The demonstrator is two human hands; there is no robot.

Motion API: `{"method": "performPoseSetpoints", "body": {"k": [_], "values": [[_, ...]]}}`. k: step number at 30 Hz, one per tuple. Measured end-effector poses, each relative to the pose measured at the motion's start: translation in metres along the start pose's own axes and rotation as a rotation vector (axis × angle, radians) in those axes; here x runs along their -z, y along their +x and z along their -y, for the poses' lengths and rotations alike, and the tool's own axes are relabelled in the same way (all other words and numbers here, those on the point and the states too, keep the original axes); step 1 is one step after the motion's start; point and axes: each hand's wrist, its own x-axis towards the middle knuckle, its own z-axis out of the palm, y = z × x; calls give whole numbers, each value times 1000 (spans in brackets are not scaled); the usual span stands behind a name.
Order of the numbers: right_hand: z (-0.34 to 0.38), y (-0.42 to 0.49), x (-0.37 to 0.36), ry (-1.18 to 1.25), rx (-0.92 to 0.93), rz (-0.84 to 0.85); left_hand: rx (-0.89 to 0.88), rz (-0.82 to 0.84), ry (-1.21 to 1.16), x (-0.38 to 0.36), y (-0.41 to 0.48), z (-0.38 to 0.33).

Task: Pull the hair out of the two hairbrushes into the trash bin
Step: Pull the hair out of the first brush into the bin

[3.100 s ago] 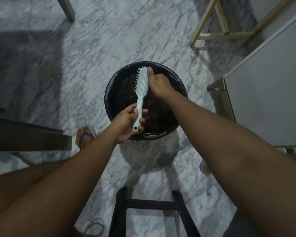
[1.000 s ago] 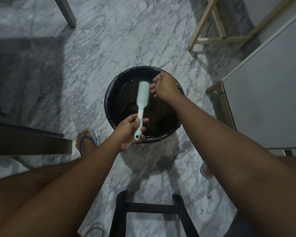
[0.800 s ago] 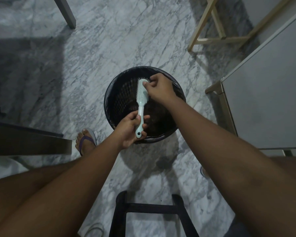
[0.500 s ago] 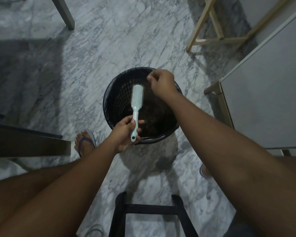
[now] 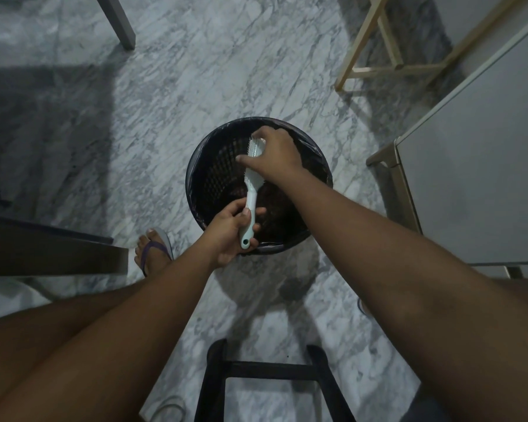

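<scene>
Over the trash bin my left hand grips the light, stiff hairbrush by its handle; right hand pinches at the bristles, hair's wispy I reckon.

**One head camera, looking steeply down**

A single wide-angle view from the person's head faces forward and down — thighs and both forearms fill the lower frame. The trash bin sits mid-frame on the marble floor, near at arm's reach; edges bend with the lens — no second view.
</scene>
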Motion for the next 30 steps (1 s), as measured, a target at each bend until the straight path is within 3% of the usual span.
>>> {"method": "performPoseSetpoints", "body": {"k": [4,10,18,24,30], "values": [[10,10,11,-30,-32,-109,-3,33,-8,1,-2,-2],[9,16,22,2,-114,-120,40,113,-68,3,-4,-8],[-10,14,18,293,-215,-224,42,135,-130,8,-4,-3],[-11,0,18,148,-151,-246,11,-4,46,2,-2,-4],[-1,3,28,449,-154,-290,14,-68,-37,4,4,0]]}}
